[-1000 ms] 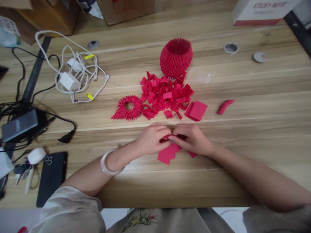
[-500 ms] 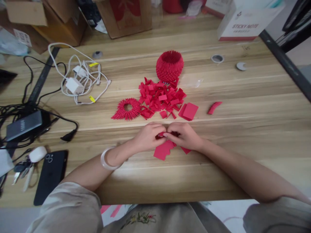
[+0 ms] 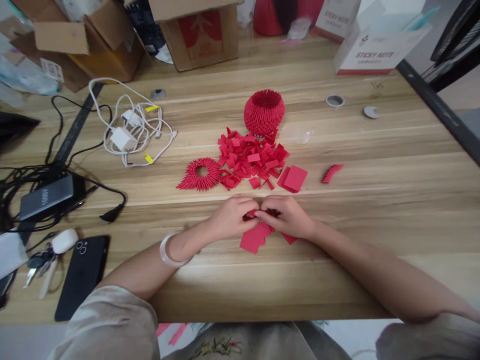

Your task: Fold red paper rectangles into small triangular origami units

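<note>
My left hand [image 3: 233, 216] and my right hand [image 3: 285, 216] meet fingertip to fingertip over the wooden table, both pinched on a small red paper piece [image 3: 250, 216]. Under them lie a few flat red paper rectangles [image 3: 254, 238]. Just beyond my hands sits a heap of folded red paper pieces [image 3: 252, 159]. A red spiky paper ring [image 3: 200, 173] lies to its left. A round red paper vase [image 3: 264, 111] stands behind the heap. A small stack of red rectangles [image 3: 294, 178] lies at the heap's right. A short chain of joined red pieces [image 3: 332, 173] lies further right.
White chargers and cables [image 3: 131, 132] lie at the left. Black cables, a grey power bank [image 3: 45, 190], keys [image 3: 43, 260] and a black phone [image 3: 83, 275] crowd the near left. Cardboard boxes [image 3: 198, 35] and a sticky-note box [image 3: 375, 50] line the back edge.
My hands stay pinched on the red piece at the same spot. The camera has tilted up and back, so more of the boxes behind the table shows.
</note>
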`<act>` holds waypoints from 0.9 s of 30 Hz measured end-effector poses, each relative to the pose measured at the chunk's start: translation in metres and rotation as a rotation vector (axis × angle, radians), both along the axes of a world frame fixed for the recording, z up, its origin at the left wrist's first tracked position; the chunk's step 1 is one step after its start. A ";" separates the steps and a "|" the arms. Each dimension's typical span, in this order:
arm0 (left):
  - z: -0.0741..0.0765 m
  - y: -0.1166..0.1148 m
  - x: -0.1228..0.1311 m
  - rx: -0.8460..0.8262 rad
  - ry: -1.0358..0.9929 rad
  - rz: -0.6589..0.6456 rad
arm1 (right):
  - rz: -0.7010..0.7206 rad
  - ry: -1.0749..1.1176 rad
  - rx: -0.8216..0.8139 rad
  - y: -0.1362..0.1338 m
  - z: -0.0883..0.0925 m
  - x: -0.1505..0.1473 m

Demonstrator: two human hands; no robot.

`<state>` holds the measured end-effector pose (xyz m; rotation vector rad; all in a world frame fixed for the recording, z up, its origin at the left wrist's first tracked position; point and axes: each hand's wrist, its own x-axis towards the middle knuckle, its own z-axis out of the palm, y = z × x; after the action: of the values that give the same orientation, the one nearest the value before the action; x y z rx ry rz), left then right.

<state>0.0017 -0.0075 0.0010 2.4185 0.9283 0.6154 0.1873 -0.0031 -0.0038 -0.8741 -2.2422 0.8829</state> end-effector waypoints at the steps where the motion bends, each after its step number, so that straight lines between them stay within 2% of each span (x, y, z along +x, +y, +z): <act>1: 0.000 0.000 0.000 0.001 0.001 0.000 | 0.001 0.002 -0.002 0.000 0.000 0.000; 27: 0.001 -0.001 0.000 -0.026 0.013 0.011 | -0.003 0.000 -0.001 0.000 0.001 0.000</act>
<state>0.0019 -0.0084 0.0021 2.3988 0.9505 0.5883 0.1871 -0.0035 -0.0025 -0.8781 -2.2401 0.8829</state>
